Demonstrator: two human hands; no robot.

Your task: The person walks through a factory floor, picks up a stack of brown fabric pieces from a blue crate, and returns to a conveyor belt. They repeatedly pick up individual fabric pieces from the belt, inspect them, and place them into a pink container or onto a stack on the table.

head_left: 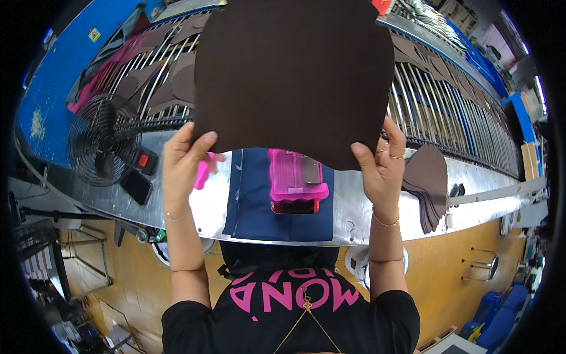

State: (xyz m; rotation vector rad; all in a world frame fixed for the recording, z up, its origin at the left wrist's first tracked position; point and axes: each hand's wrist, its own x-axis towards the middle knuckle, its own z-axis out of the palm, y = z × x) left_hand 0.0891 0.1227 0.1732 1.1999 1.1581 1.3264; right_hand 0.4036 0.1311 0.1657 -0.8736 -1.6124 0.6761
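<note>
A large dark brown cut piece of sheet fabric or similar material (295,82), with rounded sides and a curved lower edge, is held up in front of me. My left hand (186,156) pinches its lower left corner, thumb on the near face. At the lower right corner my right hand (382,168) grips it the same way, thumb in front and fingers mostly behind. Below the piece, a pink case with wavy edges (299,192) lies on a folded navy cloth (253,212). Part of the case is hidden by the brown piece.
Beyond the metal table (359,227) runs a conveyor of metal rods (454,112) carrying brown cut pieces. A black fan (106,138) and a dark flat phone-like object (137,187) are at left. Stacked brown pieces (427,183) lie at right. A stool (492,266) stands on the floor.
</note>
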